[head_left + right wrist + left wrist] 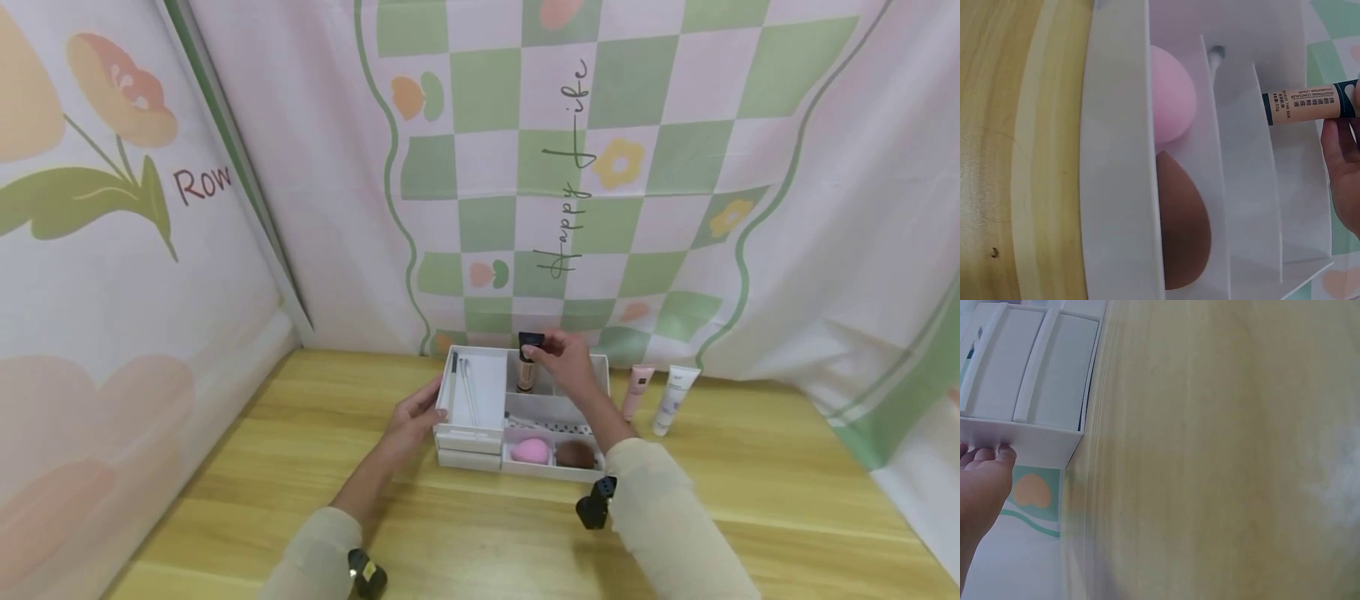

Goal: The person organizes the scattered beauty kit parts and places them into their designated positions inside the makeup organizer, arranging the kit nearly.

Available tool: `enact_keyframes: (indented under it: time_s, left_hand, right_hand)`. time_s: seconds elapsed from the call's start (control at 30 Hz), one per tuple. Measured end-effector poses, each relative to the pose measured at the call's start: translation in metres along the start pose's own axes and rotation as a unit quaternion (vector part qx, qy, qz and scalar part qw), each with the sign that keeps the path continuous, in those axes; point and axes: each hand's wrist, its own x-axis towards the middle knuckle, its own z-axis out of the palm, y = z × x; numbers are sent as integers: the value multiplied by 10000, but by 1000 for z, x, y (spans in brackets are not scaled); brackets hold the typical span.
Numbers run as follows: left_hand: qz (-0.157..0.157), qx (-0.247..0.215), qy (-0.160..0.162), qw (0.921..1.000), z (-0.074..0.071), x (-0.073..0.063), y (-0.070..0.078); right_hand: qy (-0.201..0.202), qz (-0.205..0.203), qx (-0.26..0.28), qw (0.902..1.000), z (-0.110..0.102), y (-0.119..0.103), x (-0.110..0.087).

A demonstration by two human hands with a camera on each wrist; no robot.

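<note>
- Head view: right hand [564,364] pinches the foundation tube [527,377] up by its dark cap [531,338], thumb and fingers closed on it. Tube is near upright at the back section of the white box [551,473], just right of the tray side; can't tell if its bottom touches.
- Left hand [411,421] rests against the box's left side, fingers loosely extended, not wrapped round anything.
- Handling guess: tube light, soft-walled, a bit slick. Cap end looks like the stiff part, best hold; squeezing mid-body would likely dent it. Box probably light, stiff plastic, could slide; brace at the side wall.
- Writing: "Happy Life" runs vertically on the back cloth [558,217], "Row" on the side cloth [202,275]. Print on the white tube [675,400]: too small.
- Left wrist view: fingertips [1005,450] touch the side wall. No lettering on the drawers [1063,369].
- Right wrist view: tube lies across the back compartment's opening, label upside down. Reads roughly "Brightening Concealer Foundation", plus Chinese characters; brand unclear.
</note>
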Motion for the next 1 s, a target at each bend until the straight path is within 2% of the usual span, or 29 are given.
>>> enact_keyframes:
  time_s: [0.2, 0.6, 1.0]
  left_hand:
    - [-6, -22, -2, 10000, -1, 0, -1]
    - [-13, 105, 23, 9999, -1, 1, -1]
    - [-70, 44, 117, 9999, 0, 0, -1]
  right_hand:
    - [-109, -102, 111, 9998, 6, 8, -3]
    - [-204, 398, -274, 9986, 8, 15, -10]
    - [-167, 325, -441, 9984, 8, 20, -14]
